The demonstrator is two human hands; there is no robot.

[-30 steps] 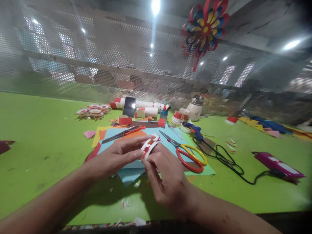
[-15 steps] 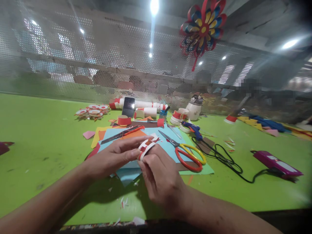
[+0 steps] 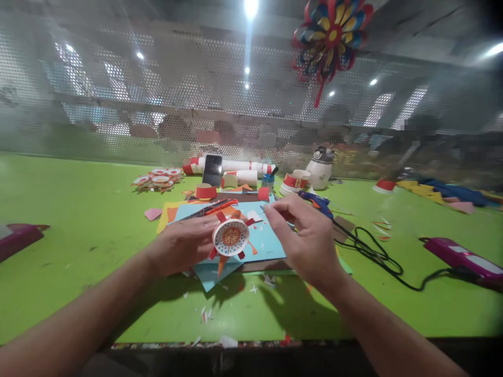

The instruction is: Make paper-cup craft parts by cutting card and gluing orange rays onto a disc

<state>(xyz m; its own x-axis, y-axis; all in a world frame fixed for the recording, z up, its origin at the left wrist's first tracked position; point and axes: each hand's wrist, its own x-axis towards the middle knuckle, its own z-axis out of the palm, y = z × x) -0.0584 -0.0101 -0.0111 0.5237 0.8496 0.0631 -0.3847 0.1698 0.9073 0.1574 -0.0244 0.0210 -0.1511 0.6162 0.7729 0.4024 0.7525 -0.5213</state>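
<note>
Ample green desk [image 3: 247,322] lies below my left fingers [image 3: 201,228], pinching a round white, red-tabbed paper disc's [image 3: 231,238] left edge; my curled right fingers [image 3: 288,209], hold unclear, have left it.

We make out 1 sign, a double-happiness character [image 3: 231,236], at the centre of the paper disc [image 3: 230,239]; marks on the red-and-white cup [image 3: 291,182] are too small for us to read.

disc [image 3: 231,236]: white, blue-dotted, orange-red centre emblem [image 3: 231,237], red and orange tabs [image 3: 222,265] | sheet [image 3: 271,241]: light blue | table [image 3: 78,298]: bright green | pinwheel [image 3: 333,35]: red, blue, yellow | phone [image 3: 212,170]: black | glue gun [image 3: 319,203]: blue | bottle [image 3: 318,174]: white, dark lid [image 3: 324,154] | ring [image 3: 205,192]: red outside, tan inside
</note>
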